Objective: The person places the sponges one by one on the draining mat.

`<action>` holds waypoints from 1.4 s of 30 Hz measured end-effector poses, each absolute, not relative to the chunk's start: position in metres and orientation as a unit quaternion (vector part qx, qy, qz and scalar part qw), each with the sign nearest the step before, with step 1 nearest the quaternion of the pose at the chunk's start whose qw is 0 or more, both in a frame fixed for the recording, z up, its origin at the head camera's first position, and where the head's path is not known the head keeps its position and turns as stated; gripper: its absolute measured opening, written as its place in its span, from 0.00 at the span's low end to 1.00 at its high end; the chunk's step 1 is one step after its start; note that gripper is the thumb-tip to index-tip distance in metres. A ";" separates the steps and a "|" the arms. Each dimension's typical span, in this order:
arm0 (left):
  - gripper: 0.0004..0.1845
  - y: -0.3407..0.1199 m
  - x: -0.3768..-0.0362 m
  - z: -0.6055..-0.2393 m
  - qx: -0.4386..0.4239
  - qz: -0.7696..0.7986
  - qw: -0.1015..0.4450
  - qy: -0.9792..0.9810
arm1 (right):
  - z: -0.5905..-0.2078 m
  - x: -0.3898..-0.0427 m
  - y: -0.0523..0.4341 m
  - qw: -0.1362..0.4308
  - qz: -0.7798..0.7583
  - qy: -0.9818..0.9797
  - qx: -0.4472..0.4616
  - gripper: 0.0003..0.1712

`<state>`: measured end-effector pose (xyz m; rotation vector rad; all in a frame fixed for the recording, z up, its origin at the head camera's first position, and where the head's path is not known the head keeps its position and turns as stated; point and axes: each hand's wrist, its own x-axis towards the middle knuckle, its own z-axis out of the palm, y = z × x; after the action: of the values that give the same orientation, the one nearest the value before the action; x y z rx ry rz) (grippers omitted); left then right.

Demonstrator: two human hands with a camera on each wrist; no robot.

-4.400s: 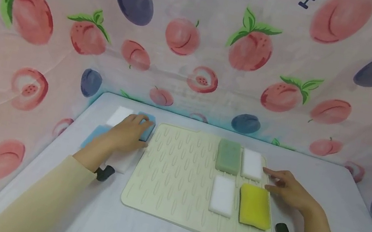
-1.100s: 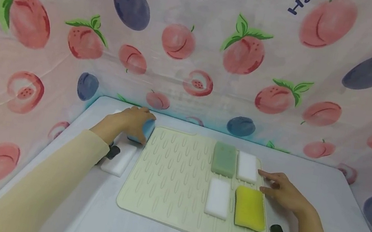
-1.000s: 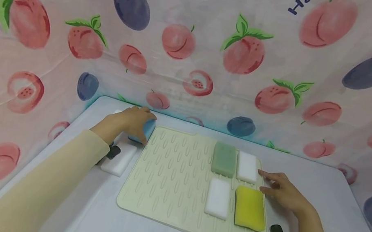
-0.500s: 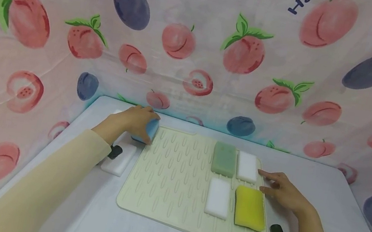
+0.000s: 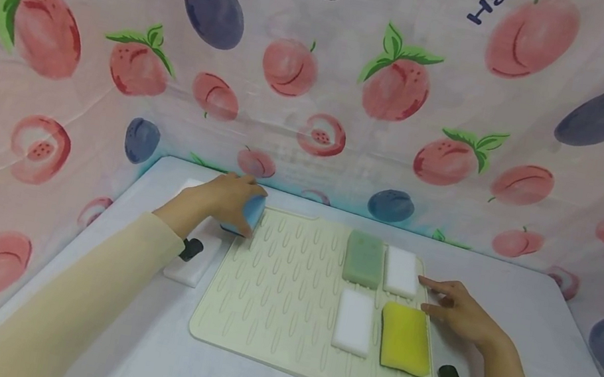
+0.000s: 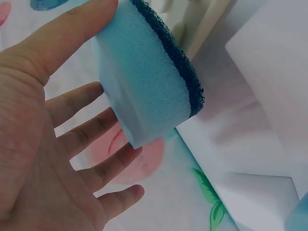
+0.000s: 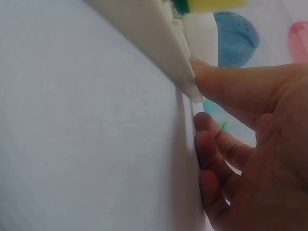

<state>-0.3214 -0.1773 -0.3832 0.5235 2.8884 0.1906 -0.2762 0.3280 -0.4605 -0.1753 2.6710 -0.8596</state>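
My left hand (image 5: 223, 198) pinches a light blue sponge (image 5: 252, 212) between thumb and fingers, above the rear left corner of a cream ribbed mat (image 5: 279, 319). In the left wrist view the sponge (image 6: 139, 72) shows a dark blue scouring layer and tilts. My right hand (image 5: 465, 311) rests at the mat's right edge; in the right wrist view its thumb touches the mat's rim (image 7: 149, 38), with the other fingers loosely bent. On the mat's right half lie a green sponge (image 5: 364, 259), two white sponges (image 5: 402, 271) and a yellow sponge (image 5: 405, 338).
Left of the mat, a white sponge (image 5: 194, 264) lies under my wrist, and another white one (image 5: 190, 184) is partly hidden behind my arm. A blue corner (image 6: 299, 214) shows in the left wrist view. A fruit-printed curtain (image 5: 320, 84) hangs behind the white-covered table (image 5: 148, 337).
My left hand took hold of the blue sponge, which has shifted right from the table to over the mat's rear left corner. The right hand stays at the mat's edge.
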 end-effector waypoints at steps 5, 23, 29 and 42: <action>0.50 -0.173 -0.321 -0.384 0.183 0.063 0.099 0.976 | -0.461 -0.276 0.328 0.164 -0.301 0.938 -0.060 0.39; 0.51 -0.160 -0.319 -0.389 0.204 0.070 0.103 0.971 | -0.463 -0.277 0.328 0.160 -0.308 0.935 -0.067 0.39; 0.51 -0.154 -0.319 -0.391 0.205 0.065 0.104 0.971 | -0.463 -0.276 0.328 0.163 -0.311 0.934 -0.063 0.40; 0.51 -0.142 -0.322 -0.399 0.207 0.054 0.108 0.971 | -0.467 -0.278 0.331 0.159 -0.311 0.935 -0.061 0.39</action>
<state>-0.3222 -0.1423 -0.3989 0.6084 2.8559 0.1574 -0.2779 0.3310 -0.4671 -0.1734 2.6731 -0.8899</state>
